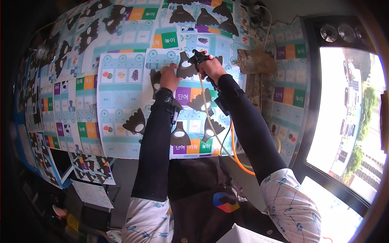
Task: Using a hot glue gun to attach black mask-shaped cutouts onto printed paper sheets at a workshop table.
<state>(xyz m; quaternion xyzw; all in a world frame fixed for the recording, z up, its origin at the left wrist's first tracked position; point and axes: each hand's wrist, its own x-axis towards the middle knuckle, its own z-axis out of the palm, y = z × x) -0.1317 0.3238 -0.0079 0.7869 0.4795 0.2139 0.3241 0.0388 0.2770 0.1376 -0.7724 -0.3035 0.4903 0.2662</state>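
Observation:
My right hand is closed round a black spray gun with red knobs, held low over the printed sheets. A beige hose hangs from the gun toward me. Just left of it, my left hand rests on the sheet, fingers apart, between two dark fan-shaped pieces with scalloped edges. One dark piece lies under the gun's nose; the other is partly hidden by my left hand. Nearer me lie more such pieces, each with a white oval, some partly behind the hoses and my forearms.
Printed sheets cover the table, with several more dark pieces at the back and far left. An orange hose loops off the front edge at right. A brown, worn block stands right of the sheets, near a bright window.

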